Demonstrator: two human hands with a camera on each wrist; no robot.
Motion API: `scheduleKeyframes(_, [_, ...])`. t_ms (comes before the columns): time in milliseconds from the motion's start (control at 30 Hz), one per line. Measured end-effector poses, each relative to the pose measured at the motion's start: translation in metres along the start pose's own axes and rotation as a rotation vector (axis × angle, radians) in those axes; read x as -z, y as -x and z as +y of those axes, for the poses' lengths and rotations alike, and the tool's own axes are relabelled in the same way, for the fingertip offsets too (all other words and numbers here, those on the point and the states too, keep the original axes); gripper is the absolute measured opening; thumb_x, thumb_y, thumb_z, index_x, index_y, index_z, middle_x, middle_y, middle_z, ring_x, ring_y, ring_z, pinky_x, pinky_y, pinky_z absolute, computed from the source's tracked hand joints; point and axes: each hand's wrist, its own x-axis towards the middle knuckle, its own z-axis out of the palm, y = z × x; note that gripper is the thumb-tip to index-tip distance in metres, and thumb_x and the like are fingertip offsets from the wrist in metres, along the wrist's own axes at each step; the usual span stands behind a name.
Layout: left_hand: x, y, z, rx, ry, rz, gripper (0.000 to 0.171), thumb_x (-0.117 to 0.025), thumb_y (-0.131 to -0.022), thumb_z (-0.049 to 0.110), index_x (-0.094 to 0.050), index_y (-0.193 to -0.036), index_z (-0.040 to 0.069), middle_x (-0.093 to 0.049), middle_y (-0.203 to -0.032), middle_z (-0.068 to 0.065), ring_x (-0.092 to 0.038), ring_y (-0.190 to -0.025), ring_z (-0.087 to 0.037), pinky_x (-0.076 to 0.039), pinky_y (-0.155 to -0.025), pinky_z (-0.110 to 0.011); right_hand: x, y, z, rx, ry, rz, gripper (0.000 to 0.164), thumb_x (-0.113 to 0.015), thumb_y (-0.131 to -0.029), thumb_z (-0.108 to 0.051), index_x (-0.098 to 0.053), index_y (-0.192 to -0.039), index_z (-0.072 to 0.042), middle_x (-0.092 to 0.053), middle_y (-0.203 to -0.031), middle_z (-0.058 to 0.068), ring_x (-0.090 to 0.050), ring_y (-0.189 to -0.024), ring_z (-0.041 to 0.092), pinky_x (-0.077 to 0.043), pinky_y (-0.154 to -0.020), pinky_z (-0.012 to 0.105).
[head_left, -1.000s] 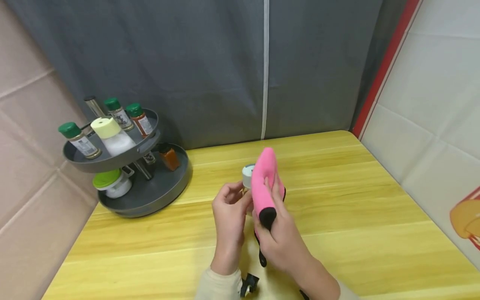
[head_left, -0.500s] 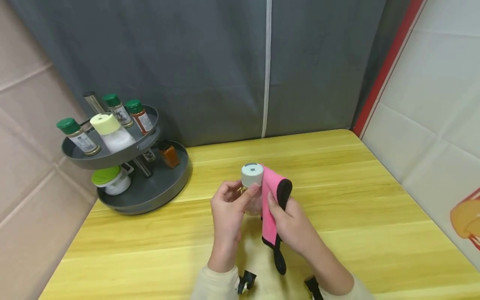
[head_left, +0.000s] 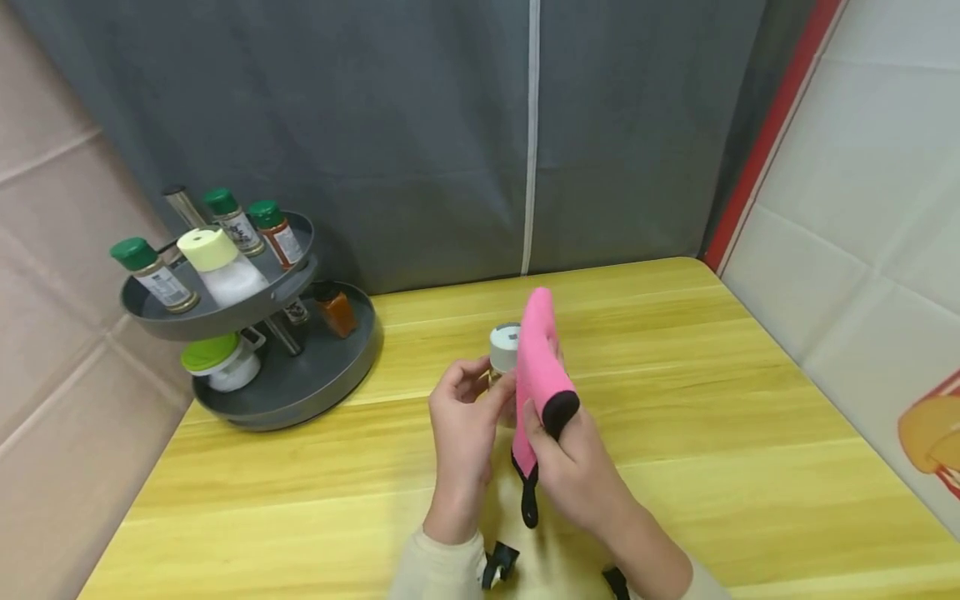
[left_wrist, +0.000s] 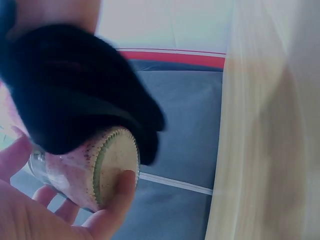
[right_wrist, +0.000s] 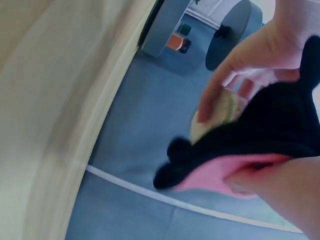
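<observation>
My left hand [head_left: 463,429] grips a small clear glass seasoning jar [left_wrist: 75,172] with a pale grey-white cap [head_left: 503,348], held above the table. In the left wrist view, dark specks show inside near the jar's ridged base, and one finger lies across that base. My right hand [head_left: 581,471] holds a folded pink cloth [head_left: 542,367] with black edging and a hanging black loop. The cloth stands against the jar's right side and covers part of it in the head view. In the right wrist view, the cloth's black side [right_wrist: 280,117] faces the jar.
A dark grey two-tier turntable rack [head_left: 360,362] stands at the back left. Green-capped spice jars [head_left: 167,283] and a yellow-capped shaker [head_left: 225,271] sit on its upper tier; a green-lidded container [head_left: 225,367] and an orange bottle [head_left: 337,312] sit below. A grey curtain [head_left: 420,150] hangs behind the table.
The cloth swung right and showed the whole cap half a second ago. Now it is back up against the jar, hiding part of the cap. My left hand keeps its grip on the jar.
</observation>
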Motion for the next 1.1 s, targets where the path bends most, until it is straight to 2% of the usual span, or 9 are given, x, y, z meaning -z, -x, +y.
scheduleKeyframes(167, [0.0, -0.005, 0.006, -0.005, 0.001, 0.023, 0.04, -0.091, -0.077, 0.022, -0.069, -0.104, 0.003, -0.072, -0.113, -0.011, -0.064, -0.106, -0.029, -0.057, -0.083, -0.041, 0.008, 0.0, 0.007, -0.248, 0.011, -0.023, 0.044, -0.048, -0.108, -0.027, -0.046, -0.146, -0.004, -0.058, -0.134, 0.012, -0.058, -0.118, 0.021, -0.05, -0.099, 0.037])
scheduleKeyframes(333, [-0.001, -0.006, 0.007, -0.037, -0.024, 0.033, 0.04, -0.09, -0.077, 0.024, -0.069, -0.104, 0.004, -0.07, -0.117, -0.009, -0.062, -0.109, -0.029, -0.055, -0.088, -0.043, 0.012, -0.008, 0.009, -0.372, -0.028, -0.025, 0.041, -0.045, -0.109, -0.03, -0.051, -0.138, -0.002, -0.063, -0.111, 0.015, -0.061, -0.1, 0.023, -0.052, -0.085, 0.035])
scheduleKeyframes(467, [-0.003, -0.007, 0.006, -0.056, -0.039, 0.02, 0.039, -0.09, -0.077, 0.021, -0.069, -0.104, 0.004, -0.07, -0.117, -0.008, -0.061, -0.11, -0.029, -0.053, -0.089, -0.046, 0.016, -0.018, -0.004, -0.246, -0.051, 0.025, 0.041, -0.045, -0.109, -0.024, -0.047, -0.143, -0.001, -0.059, -0.115, 0.013, -0.057, -0.104, 0.022, -0.05, -0.087, 0.029])
scheduleKeyframes(600, [-0.005, -0.006, 0.007, -0.057, -0.067, 0.009, 0.038, -0.091, -0.076, 0.02, -0.069, -0.103, 0.005, -0.07, -0.118, -0.006, -0.061, -0.114, -0.029, -0.053, -0.091, -0.049, 0.015, -0.026, -0.017, 0.066, -0.136, 0.089, 0.049, -0.044, -0.106, -0.005, -0.037, -0.154, -0.006, -0.051, -0.144, 0.009, -0.051, -0.126, 0.024, -0.044, -0.102, 0.025])
scheduleKeyframes(667, [-0.005, -0.005, 0.007, -0.057, -0.062, 0.008, 0.037, -0.091, -0.076, 0.017, -0.069, -0.103, 0.005, -0.071, -0.117, -0.006, -0.061, -0.115, -0.029, -0.054, -0.09, -0.048, 0.01, -0.026, -0.017, 0.188, -0.112, 0.128, 0.044, -0.045, -0.103, 0.004, -0.045, -0.146, 0.001, -0.058, -0.131, 0.011, -0.057, -0.114, 0.021, -0.048, -0.094, 0.024])
scheduleKeyframes(733, [-0.006, -0.005, 0.008, -0.063, -0.039, 0.005, 0.035, -0.09, -0.077, 0.013, -0.069, -0.104, 0.003, -0.072, -0.115, -0.008, -0.063, -0.113, -0.03, -0.057, -0.087, -0.046, 0.005, -0.022, -0.014, 0.21, -0.044, 0.144, 0.044, -0.048, -0.101, 0.006, -0.045, -0.145, 0.003, -0.058, -0.133, 0.011, -0.057, -0.115, 0.019, -0.048, -0.095, 0.024])
scheduleKeyframes(900, [-0.005, -0.007, 0.011, -0.071, -0.007, 0.024, 0.033, -0.087, -0.079, 0.011, -0.07, -0.105, 0.002, -0.072, -0.111, -0.011, -0.065, -0.11, -0.029, -0.057, -0.086, -0.044, -0.003, -0.011, -0.002, -0.005, 0.169, 0.091, 0.04, -0.054, -0.105, -0.021, -0.05, -0.14, -0.001, -0.061, -0.127, 0.01, -0.059, -0.111, 0.016, -0.051, -0.094, 0.032])
scheduleKeyframes(1033, [0.0, -0.01, 0.013, -0.066, -0.019, 0.045, 0.035, -0.089, -0.078, 0.017, -0.07, -0.105, 0.003, -0.072, -0.114, -0.009, -0.063, -0.11, -0.027, -0.053, -0.091, -0.047, 0.001, -0.009, 0.01, -0.21, 0.132, 0.005, 0.032, -0.051, -0.107, -0.031, -0.058, -0.123, -0.004, -0.064, -0.105, 0.009, -0.062, -0.095, 0.017, -0.054, -0.083, 0.035])
scheduleKeyframes(1100, [0.002, -0.01, 0.014, -0.068, -0.026, 0.043, 0.037, -0.09, -0.078, 0.019, -0.07, -0.105, 0.004, -0.072, -0.115, -0.007, -0.062, -0.111, -0.027, -0.052, -0.093, -0.048, 0.005, -0.01, 0.013, -0.296, 0.079, -0.036, 0.033, -0.049, -0.108, -0.03, -0.058, -0.124, -0.002, -0.065, -0.106, 0.011, -0.063, -0.096, 0.018, -0.054, -0.084, 0.035])
